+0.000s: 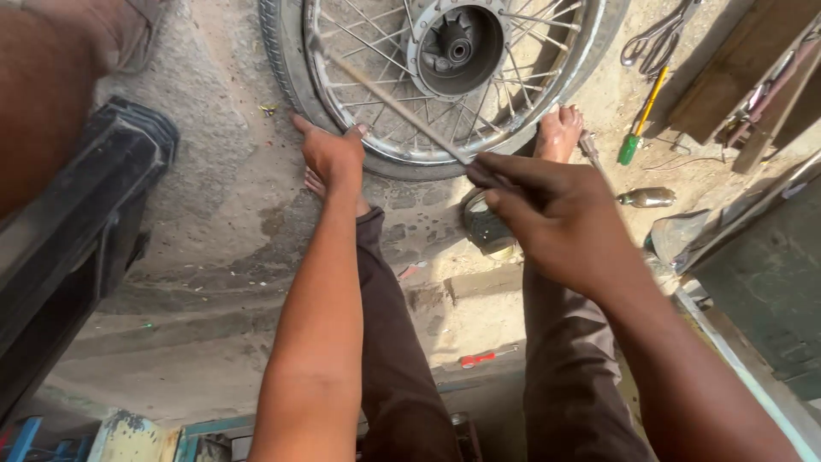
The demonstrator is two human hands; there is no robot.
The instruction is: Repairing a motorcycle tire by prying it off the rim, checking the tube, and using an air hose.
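A spoked motorcycle wheel (445,85) with its tyre on lies flat on the concrete floor ahead of me. My left hand (332,154) presses on the tyre's near edge, fingers spread. My right hand (556,214) grips a long metal rod (393,103) that slants up to the left across the spokes toward the rim. My two bare feet rest against the tyre, the right foot (558,133) showing clearly. A small round tin (487,229) sits under my right hand, partly hidden.
A green-handled screwdriver (640,120), scissors-like tool (654,38) and a small bottle (647,198) lie at the right. A red-handled screwdriver (486,357) lies between my legs. Another person's leg (51,77) and a black block (77,222) are at the left. Wooden planks (744,68) are far right.
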